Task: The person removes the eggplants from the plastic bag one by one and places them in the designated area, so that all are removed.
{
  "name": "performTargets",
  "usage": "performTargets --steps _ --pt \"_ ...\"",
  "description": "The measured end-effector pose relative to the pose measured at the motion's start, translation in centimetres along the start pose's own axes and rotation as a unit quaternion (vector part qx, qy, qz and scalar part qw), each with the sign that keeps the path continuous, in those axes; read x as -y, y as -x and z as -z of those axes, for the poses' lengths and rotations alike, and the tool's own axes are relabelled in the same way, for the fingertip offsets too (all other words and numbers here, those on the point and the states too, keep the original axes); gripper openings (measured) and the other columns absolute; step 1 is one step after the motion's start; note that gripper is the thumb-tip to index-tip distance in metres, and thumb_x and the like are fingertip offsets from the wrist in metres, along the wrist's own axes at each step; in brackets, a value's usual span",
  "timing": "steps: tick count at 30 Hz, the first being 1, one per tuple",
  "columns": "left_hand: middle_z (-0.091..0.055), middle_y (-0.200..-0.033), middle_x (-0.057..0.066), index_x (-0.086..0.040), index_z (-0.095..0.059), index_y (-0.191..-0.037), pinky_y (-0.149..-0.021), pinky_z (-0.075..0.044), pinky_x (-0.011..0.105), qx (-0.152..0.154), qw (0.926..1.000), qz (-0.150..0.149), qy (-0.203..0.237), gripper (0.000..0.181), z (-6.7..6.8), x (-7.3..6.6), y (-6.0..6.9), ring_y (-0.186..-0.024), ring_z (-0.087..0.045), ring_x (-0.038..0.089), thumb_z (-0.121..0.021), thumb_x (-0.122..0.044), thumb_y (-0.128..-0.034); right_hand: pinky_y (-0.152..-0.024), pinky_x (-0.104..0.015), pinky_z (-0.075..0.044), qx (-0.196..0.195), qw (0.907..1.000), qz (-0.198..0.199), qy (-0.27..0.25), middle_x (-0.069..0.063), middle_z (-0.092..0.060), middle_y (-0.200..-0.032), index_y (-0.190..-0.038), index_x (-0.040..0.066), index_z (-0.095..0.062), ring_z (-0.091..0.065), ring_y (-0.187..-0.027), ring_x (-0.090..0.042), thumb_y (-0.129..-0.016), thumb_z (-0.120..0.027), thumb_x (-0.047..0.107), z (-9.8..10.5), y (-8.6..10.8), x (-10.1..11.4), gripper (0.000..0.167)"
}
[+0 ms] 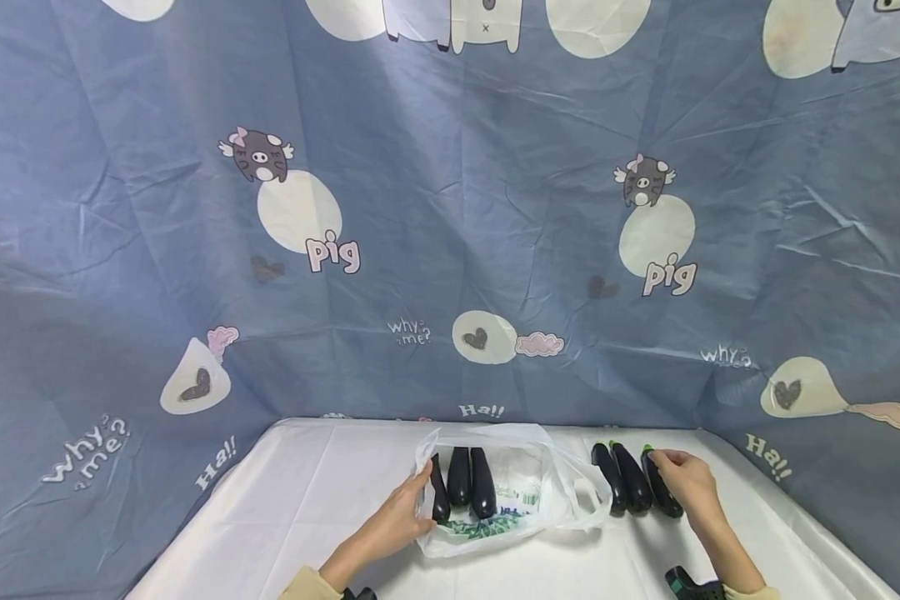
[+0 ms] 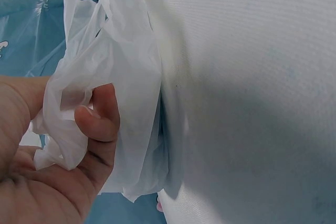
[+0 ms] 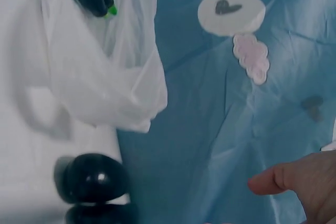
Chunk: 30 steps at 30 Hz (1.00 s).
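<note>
A white plastic bag (image 1: 562,492) with green print lies on its side, its mouth spread. Several long dark eggplants show, among them an eggplant (image 1: 483,483) inside the bag beside two others. My left hand (image 1: 399,521) grips the left rim of the bag; in the left wrist view the left hand (image 2: 63,161) has its fingers curled round the thin plastic. My right hand (image 1: 690,482) is at the green stem end of the rightmost eggplant (image 1: 662,486) outside the bag. The right wrist view shows the thumb (image 3: 273,178) straight, the other fingers mostly out of frame.
Two more eggplants lie right of the bag, a middle eggplant (image 1: 633,479) and a left eggplant (image 1: 610,477), side by side. Everything rests on a white-covered table (image 1: 307,475). A blue printed cloth (image 1: 450,208) hangs behind and along the sides.
</note>
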<state>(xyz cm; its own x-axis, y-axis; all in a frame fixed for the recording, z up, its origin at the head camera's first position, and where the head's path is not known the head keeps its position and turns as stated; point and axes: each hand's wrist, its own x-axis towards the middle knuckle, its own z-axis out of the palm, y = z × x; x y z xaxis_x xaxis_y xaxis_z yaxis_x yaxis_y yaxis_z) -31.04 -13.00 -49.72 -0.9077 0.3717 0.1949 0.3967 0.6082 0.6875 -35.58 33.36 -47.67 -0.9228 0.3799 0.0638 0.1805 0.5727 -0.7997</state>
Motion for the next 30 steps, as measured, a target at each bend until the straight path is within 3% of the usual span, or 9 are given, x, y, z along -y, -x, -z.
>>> performTargets --steps 7,10,18,30 --pt "-0.028 -0.153 0.029 0.006 -0.021 -0.150 -0.111 -0.027 0.061 0.006 0.9999 0.007 0.007 0.092 0.0 0.1 0.0 -0.140 -0.027 0.047 -0.072 -0.006 -0.0755 -0.091 -0.058 -0.047 0.019 0.9998 0.011 0.003 -0.033 -0.055 -0.124 -0.129 -0.009 -0.053 -0.053 -0.113 -0.047 -0.094 -0.051 0.042 0.6 3.9 4.5 0.062" --pt "-0.027 -0.153 0.029 0.007 -0.021 -0.150 -0.111 -0.028 0.061 0.005 0.9999 0.007 0.008 0.092 0.1 0.2 0.0 -0.140 -0.027 0.048 -0.072 -0.006 -0.0750 -0.093 -0.057 -0.046 0.019 0.9994 0.024 0.015 -0.034 -0.054 -0.127 -0.130 -0.010 -0.052 -0.052 -0.115 -0.048 -0.096 -0.049 0.039 0.5 5.0 5.7 0.059" --pt "-0.028 -0.153 0.028 0.006 -0.021 -0.150 -0.111 -0.030 0.059 0.005 0.9999 0.008 0.005 0.092 -0.1 0.2 -0.4 -0.140 -0.029 0.046 -0.072 -0.007 -0.0750 -0.087 -0.053 -0.050 0.024 0.9971 0.064 0.034 -0.031 -0.060 -0.122 -0.128 -0.008 -0.055 -0.058 -0.110 -0.046 -0.095 -0.052 0.037 -0.1 6.3 7.1 0.055" --pt "-0.028 -0.154 0.027 0.007 -0.022 -0.150 -0.112 -0.027 0.058 -0.001 0.9999 -0.006 -0.008 0.091 0.0 0.4 -0.2 -0.141 -0.028 0.044 -0.072 -0.006 -0.0749 -0.088 -0.053 -0.050 0.048 0.9954 0.077 0.032 -0.027 -0.063 -0.119 -0.128 -0.005 -0.057 -0.059 -0.110 -0.044 -0.094 -0.055 0.034 -2.0 7.2 8.2 0.051"
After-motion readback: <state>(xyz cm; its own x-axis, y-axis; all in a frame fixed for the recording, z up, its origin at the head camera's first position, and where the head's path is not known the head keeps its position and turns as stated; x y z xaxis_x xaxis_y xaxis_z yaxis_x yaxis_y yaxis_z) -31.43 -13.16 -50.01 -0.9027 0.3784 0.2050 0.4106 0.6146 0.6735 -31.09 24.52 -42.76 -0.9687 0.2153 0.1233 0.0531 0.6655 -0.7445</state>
